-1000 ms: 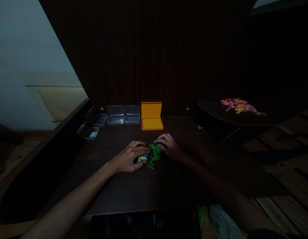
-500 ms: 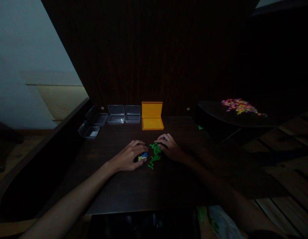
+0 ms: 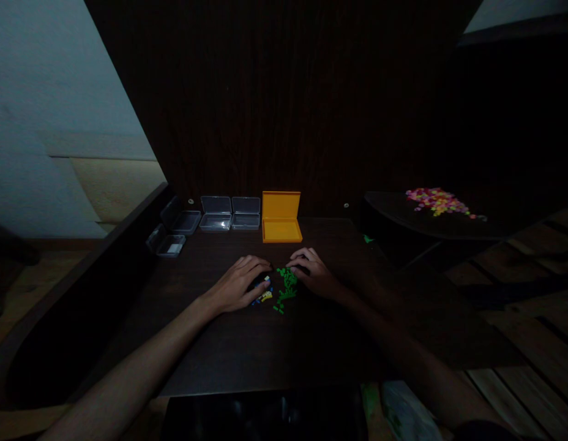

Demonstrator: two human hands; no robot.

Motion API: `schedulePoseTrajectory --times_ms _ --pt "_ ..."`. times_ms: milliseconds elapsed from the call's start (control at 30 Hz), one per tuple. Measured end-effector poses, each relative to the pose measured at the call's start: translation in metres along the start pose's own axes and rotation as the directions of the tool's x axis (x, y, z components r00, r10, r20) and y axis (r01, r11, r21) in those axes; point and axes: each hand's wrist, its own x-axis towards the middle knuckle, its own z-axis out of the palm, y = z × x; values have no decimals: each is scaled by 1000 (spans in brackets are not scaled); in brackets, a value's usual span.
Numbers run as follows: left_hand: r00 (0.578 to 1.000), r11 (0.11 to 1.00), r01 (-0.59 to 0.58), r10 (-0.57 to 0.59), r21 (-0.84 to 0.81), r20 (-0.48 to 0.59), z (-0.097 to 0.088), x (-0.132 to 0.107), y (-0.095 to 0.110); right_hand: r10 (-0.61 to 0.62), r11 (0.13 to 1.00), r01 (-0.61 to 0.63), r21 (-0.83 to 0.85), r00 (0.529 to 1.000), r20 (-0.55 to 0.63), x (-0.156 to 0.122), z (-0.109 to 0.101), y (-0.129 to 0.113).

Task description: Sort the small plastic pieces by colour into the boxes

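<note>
Dark brown wood makes up the table (image 3: 247, 361) and the tall back board (image 3: 284, 92) in the head view, and the light is dim. Against the board stands an orange-yellow flat box (image 3: 281, 230) with its lid up. Just left of it are two clear plastic boxes (image 3: 216, 222), side by side, lids up too. Two more see-through boxes (image 3: 186, 223) sit further left, near the side board; the nearer one has a white patch inside. Far off to the right, a dark shelf (image 3: 385, 208) has a heap of pink, yellow and purple bits (image 3: 437, 201) on it.

Small green plastic pieces (image 3: 288, 283) lie in a loose pile on the table, between the two hands. Little blue and yellow pieces (image 3: 266, 296) lie under and beside the left hand (image 3: 242, 285), which hides some of them. Its fingers are bent, with a gap between them and the thumb, and the thumb is over those pieces. The right hand (image 3: 311, 272) has bent fingers, with the tips at the green pile's edge. I can't tell if they pinch a piece.
</note>
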Motion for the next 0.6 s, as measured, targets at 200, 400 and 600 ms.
schedulePoseTrajectory --times_ms 200,400,600 --pt "996 996 73 -71 43 -52 -4 -1 -8 31 1000 -31 -3 998 52 10 -4 -2" --pt "992 992 106 -101 64 -74 -6 -2 -10 5 999 1 -35 987 160 26 -11 -4" --pt "991 990 109 -101 87 -83 -7 -3 -12 22 996 2 -94 966 258 39 -13 -9"
